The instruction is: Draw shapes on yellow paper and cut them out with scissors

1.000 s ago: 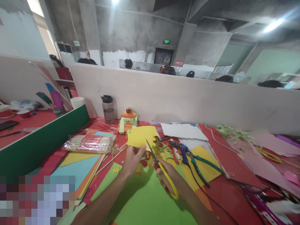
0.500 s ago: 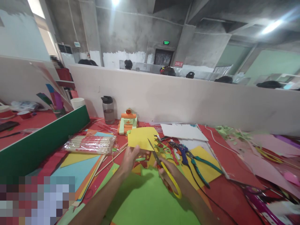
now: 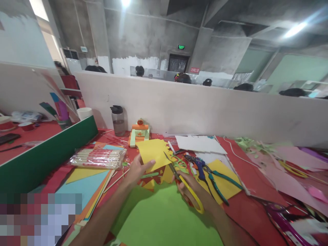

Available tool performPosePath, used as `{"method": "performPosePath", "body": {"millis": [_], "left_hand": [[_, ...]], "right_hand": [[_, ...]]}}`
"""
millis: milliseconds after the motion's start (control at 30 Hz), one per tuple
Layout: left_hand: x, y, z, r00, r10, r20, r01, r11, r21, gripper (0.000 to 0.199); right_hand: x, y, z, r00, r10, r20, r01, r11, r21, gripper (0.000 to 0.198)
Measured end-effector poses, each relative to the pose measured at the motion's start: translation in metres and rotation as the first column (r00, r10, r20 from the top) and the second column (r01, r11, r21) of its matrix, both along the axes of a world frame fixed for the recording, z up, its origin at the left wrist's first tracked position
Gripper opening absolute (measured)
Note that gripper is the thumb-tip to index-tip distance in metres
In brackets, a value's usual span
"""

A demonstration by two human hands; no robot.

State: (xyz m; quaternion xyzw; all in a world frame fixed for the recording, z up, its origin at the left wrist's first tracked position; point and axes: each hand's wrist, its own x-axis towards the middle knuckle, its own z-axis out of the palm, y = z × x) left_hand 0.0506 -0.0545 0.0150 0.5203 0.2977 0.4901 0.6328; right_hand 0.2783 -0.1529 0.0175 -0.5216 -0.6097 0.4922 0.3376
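Observation:
My left hand (image 3: 140, 167) pinches the lower left part of a yellow paper sheet (image 3: 152, 153), thumb on top. The sheet's right edge is jagged with cut notches. In my right hand (image 3: 189, 188) is a pair of scissors (image 3: 191, 196) with yellow handles, partly hidden by the fingers. Their blades point up and left, at the right side of the sheet. A large green sheet (image 3: 166, 215) lies below both hands. Yellow and green paper scraps (image 3: 167, 174) are scattered just beyond it.
A paper model (image 3: 139, 134) and a water bottle (image 3: 118, 121) stand by the white partition (image 3: 192, 106). Wrapped sticks (image 3: 98, 158) lie on the left. Right of my hands are a glue gun (image 3: 201, 169), green-handled pliers (image 3: 217, 182) and white boards (image 3: 200, 144). A green divider (image 3: 51, 150) borders the left side.
The yellow sheet has turned and tilted, shifting slightly left with my left hand. My right hand has moved a little right with the scissors, whose blades remain near the sheet's right side.

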Motion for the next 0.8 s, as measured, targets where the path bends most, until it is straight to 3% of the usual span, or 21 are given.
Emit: {"method": "performPosePath", "body": {"millis": [300,633,800], "left_hand": [[0.009,-0.013,0.008,0.997,0.025,-0.073,-0.015,0.992,0.125,0.049],[0.009,-0.012,0.005,0.998,-0.017,-0.054,0.022,0.997,0.081,0.047],[0.01,-0.014,0.006,0.999,-0.009,-0.047,0.012,0.998,0.062,0.041]], "right_hand": [[-0.014,0.002,-0.012,0.966,-0.018,-0.258,0.031,0.998,0.047,0.082],[-0.018,-0.003,0.0,0.986,-0.044,-0.159,0.055,0.996,0.064,0.082],[-0.017,0.001,0.002,0.985,-0.101,-0.14,0.1,0.995,-0.013,0.082]]}}
